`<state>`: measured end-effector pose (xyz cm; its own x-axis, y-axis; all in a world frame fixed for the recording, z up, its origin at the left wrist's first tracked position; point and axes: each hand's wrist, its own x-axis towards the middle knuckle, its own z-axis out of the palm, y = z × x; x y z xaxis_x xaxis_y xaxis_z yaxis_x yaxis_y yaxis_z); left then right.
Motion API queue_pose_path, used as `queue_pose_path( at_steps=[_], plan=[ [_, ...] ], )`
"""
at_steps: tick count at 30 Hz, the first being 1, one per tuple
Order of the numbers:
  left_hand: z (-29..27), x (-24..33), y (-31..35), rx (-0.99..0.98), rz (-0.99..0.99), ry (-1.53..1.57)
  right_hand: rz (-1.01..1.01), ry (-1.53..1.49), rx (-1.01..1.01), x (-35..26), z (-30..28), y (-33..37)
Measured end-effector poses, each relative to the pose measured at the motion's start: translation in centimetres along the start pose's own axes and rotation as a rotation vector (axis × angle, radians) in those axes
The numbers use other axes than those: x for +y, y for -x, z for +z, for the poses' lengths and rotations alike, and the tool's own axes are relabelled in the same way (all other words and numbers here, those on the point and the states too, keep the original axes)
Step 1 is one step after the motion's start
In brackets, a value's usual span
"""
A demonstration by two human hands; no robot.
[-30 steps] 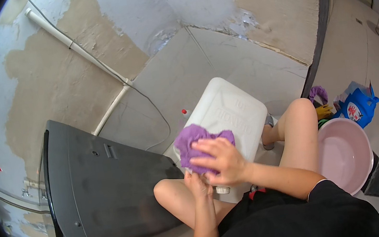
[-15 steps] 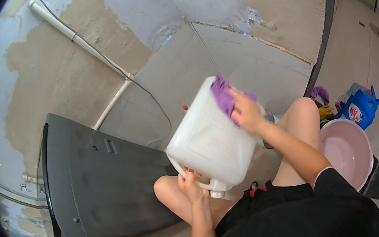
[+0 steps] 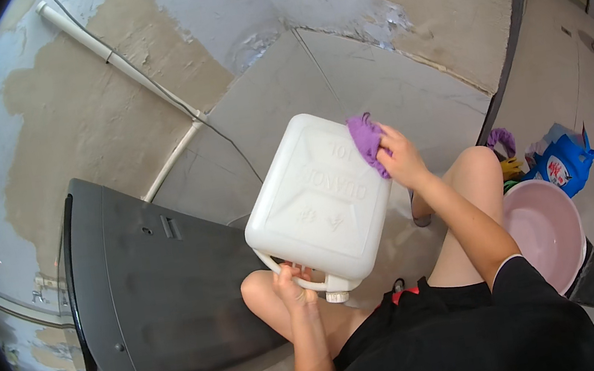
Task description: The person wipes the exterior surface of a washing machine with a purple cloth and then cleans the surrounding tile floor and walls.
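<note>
A white plastic jerrycan (image 3: 314, 198) is held up in front of my knees, its broad embossed side toward me and its capped neck (image 3: 338, 296) pointing down at me. My left hand (image 3: 294, 286) is wrapped round the handle (image 3: 268, 261) at the jerrycan's lower left. At the upper right edge, my right hand (image 3: 401, 157) grips a purple cloth (image 3: 369, 145) and presses it against the side of the jerrycan. Part of the cloth is hidden behind my fingers.
A dark grey appliance (image 3: 168, 295) stands close on my left. To my right sit a pink basin (image 3: 543, 234), a blue detergent bottle (image 3: 566, 164) and yellow gloves (image 3: 512, 168). A white pipe (image 3: 121, 66) and a cable run along the peeling wall (image 3: 160, 22).
The jerrycan has shifted slightly left and turned so that its embossed face shows more fully. My right hand has moved with the cloth from the face to the right edge.
</note>
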<state>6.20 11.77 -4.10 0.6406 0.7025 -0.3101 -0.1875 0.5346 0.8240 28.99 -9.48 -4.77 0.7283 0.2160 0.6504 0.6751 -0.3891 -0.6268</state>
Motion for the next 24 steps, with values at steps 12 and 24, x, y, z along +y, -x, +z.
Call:
queue_pose_path(
  at_steps=[12, 24],
  plan=[
    [3.3, -0.7, -0.4, 0.167, 0.075, -0.178, -0.092, -0.289, 0.010, -10.1, -0.1, 9.4],
    [4.7, -2.0, -1.7, 0.129, -0.118, -0.290, -0.494, 0.273, -0.035, -9.0, -0.1, 12.1]
  ],
)
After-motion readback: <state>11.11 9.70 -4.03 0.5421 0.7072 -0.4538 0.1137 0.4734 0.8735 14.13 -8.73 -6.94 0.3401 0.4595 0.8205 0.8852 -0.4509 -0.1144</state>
